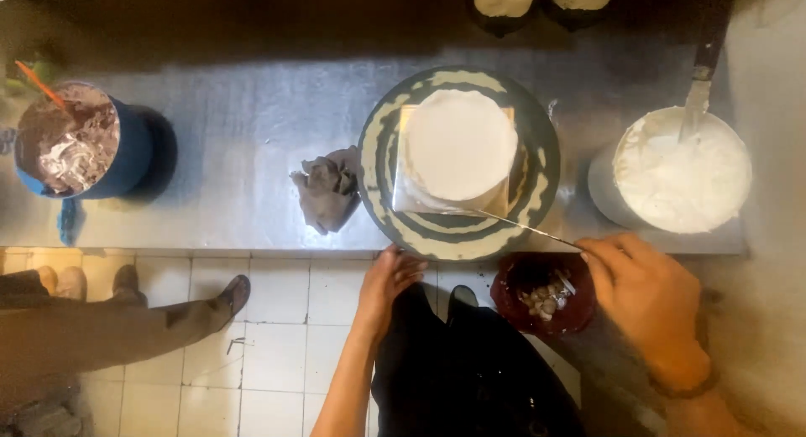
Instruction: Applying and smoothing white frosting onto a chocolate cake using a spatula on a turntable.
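Now your right hand (646, 298) has its fingers clamped on the spatula (520, 225), blade slanting up-left to the cake (460, 145), while your left fingers (403, 265) touch the turntable (445, 240) rim, loosely apart.

Lighting: dim, warm, yellowish cast. Glare: pale sheen on the steel table (243, 126) beyond the left hand (384, 282); the white cake (460, 143) and the bucket of cream (682, 172) beyond the right hand (646, 298) wash out, detail lost. Shadows: far edge and corners fall dark. Focus: soft throughout; right hand slightly blurred. Edges: vignetted, mildly bowed.
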